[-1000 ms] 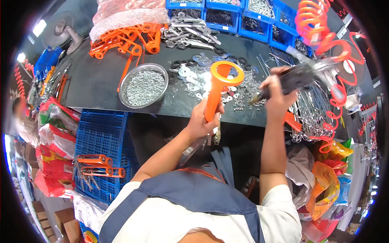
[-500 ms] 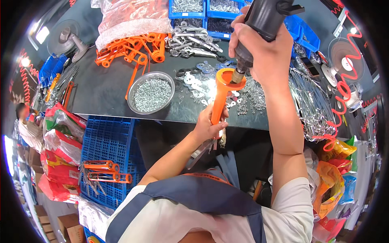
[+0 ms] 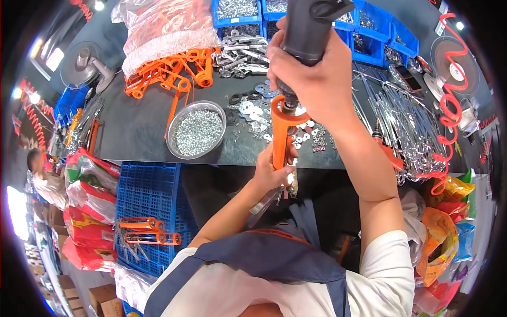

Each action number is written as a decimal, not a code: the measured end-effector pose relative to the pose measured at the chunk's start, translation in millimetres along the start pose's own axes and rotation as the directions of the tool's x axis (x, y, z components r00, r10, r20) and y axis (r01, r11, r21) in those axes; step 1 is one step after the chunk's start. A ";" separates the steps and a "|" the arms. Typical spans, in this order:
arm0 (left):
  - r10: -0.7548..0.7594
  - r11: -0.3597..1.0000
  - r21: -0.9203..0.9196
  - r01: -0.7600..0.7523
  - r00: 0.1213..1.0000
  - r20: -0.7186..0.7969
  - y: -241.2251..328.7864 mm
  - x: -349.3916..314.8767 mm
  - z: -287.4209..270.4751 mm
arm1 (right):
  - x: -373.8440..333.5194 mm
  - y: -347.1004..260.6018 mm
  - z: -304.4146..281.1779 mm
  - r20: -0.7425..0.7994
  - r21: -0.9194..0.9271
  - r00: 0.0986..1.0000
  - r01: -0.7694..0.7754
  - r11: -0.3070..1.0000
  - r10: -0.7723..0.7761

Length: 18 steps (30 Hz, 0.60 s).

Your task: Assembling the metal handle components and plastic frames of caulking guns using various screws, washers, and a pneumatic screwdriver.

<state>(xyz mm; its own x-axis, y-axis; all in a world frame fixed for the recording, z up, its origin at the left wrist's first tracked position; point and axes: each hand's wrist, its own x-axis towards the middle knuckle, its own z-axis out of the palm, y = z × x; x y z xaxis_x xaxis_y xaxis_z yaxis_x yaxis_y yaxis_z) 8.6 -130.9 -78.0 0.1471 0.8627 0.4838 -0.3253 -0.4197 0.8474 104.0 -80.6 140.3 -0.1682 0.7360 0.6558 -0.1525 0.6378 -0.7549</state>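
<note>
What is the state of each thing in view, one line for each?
Orange part: upright, ring end up
Left hand: closed around orange part
Driver: nose down, at the ring; running or not, unclear
Right hand: gripping driver
Bowl: holding many small metal pieces
Bins: holding small metal parts
Left fan: upright; spinning or not, unclear

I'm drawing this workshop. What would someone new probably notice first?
Probably the bright orange part with a ring on top, held in the left hand near the middle. Above it, the right hand holds a black power tool, its tip down at that ring. Next, maybe the round bowl of small shiny pieces to the left, and the pile of orange parts behind it.
</note>
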 end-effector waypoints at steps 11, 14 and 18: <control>-0.026 0.998 0.051 0.027 1.000 -0.009 3.9 -4.8 0.4 | 3.4 -1.4 -9.3 0.034 0.031 0.999 -0.020 0.999 0.019; 0.019 0.999 0.049 -0.019 1.000 0.004 0.4 -0.3 1.5 | 15.8 -10.0 -42.6 -0.175 0.388 0.984 0.109 0.915 -0.043; -0.031 0.999 -0.009 0.031 0.999 0.004 1.4 -3.7 3.5 | 8.9 19.5 -129.1 -0.286 -0.198 0.958 -0.044 0.979 -0.015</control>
<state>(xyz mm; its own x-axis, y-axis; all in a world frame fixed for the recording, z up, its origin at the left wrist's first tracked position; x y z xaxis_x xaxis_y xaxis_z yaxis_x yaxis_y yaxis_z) 10.9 -135.7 -77.8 0.1613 0.8743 0.4578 -0.3288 -0.3898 0.8602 225.3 -32.3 130.8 0.1194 0.7608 0.6379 0.0514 0.6369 -0.7692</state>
